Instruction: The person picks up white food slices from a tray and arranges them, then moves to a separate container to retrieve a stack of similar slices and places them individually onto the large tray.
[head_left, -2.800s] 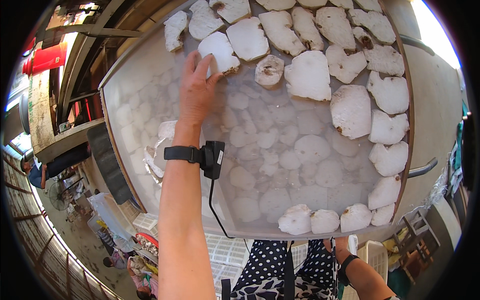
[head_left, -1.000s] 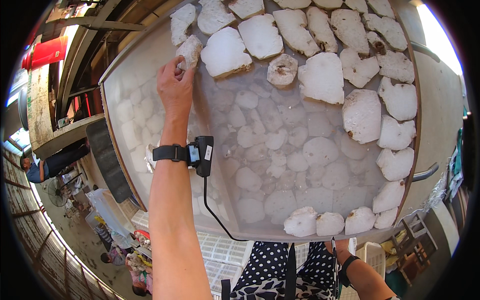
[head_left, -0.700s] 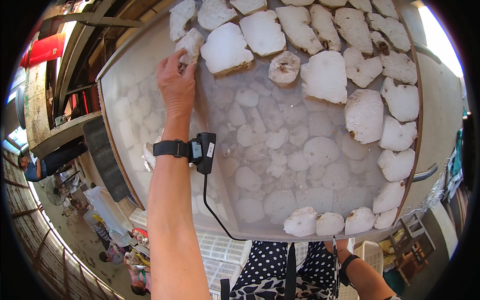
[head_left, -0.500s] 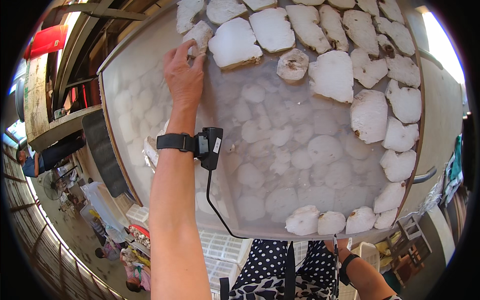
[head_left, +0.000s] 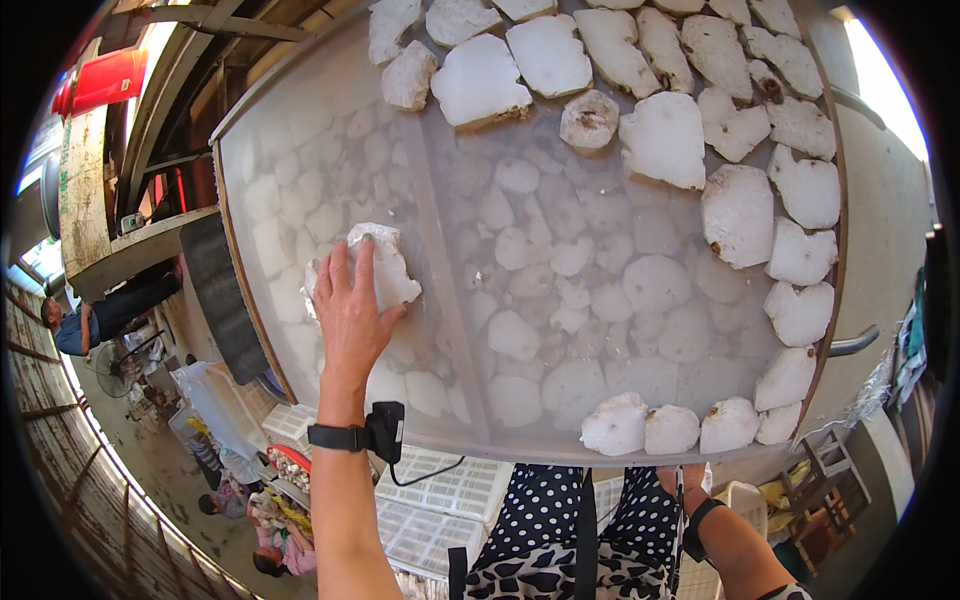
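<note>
My left hand [head_left: 350,310] reaches over the left part of a translucent covered surface. Its fingers lie stretched over a thick white slab [head_left: 392,268] with rough edges, the thumb apart by the slab's lower edge. Another white piece [head_left: 311,285] shows partly behind the fingers. Just below the near edge, my right hand [head_left: 684,478] is mostly hidden, so its fingers cannot be made out. Several similar slabs lie in rows along the far and right sides, among them a small one [head_left: 409,77] at the upper left and a brown-centred one [head_left: 590,121].
Under the translucent sheet [head_left: 455,385] more pale round slices show through, with a raised bar [head_left: 432,215] crossing it. White plastic crates [head_left: 440,480] stand below the near edge. At left are a dark mat [head_left: 222,300], a red bucket [head_left: 108,80] and other people [head_left: 75,325].
My left hand has let go of the small slab at the upper left and come back toward me, onto the white slab at the left. The view has shifted slightly.
</note>
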